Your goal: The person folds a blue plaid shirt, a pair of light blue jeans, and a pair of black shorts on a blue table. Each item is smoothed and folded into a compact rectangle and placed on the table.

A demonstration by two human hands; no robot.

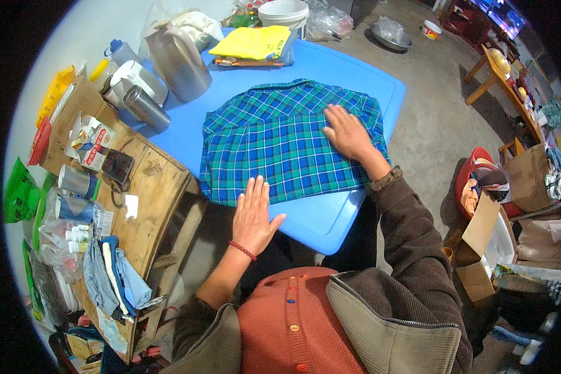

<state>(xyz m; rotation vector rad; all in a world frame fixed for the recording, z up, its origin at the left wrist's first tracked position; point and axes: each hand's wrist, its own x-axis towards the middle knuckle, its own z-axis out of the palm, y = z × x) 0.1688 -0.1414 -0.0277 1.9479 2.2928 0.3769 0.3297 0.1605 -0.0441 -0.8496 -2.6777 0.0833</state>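
A plaid shirt [285, 145] in blue and green with thin white lines lies folded on the blue plastic table [360, 75]. Its collar edge faces away from me and its sleeves are tucked out of sight. My right hand [348, 133] rests palm down on the right part of the shirt, with nothing in it. At the shirt's near edge is my left hand [255, 217], flat and empty, thumb apart. Its fingertips overlap the hem; whether they press on it I cannot tell. A red bead bracelet [242, 250] circles the left wrist.
Behind the shirt, a yellow packet [252, 42] tops a small stack. A steel thermos jug [180, 63] and a metal tumbler [146, 108] stand at the table's left. A wooden bench [145, 187] holds a phone [118, 167] and folded clothes [117, 276]. An open cardboard box [481, 224] sits right.
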